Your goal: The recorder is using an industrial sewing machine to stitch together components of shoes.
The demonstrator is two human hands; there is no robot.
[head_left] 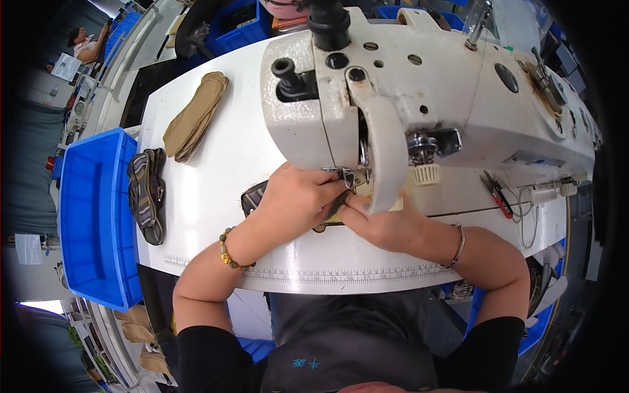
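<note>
A white sewing machine (426,85) stands over the table, its needle and presser foot (350,175) low above the work. Under the foot lies a dark striped fabric piece (253,198), mostly covered by my hands. My left hand (295,196) is closed on the piece at the left of the foot, fingertips close to the needle. Pinching a dark edge (337,204) of the same piece, my right hand (380,219) is closed just in front of the foot. The machine's white curved arm partly hides the right fingers.
A stack of brown fabric pieces (195,118) lies at the far left. Dark striped fabric pieces (147,196) rest by the left edge, next to a blue bin (92,281). Red-handled thread snips (499,196) lie at the right. A ruler strip (327,276) follows the table's near edge.
</note>
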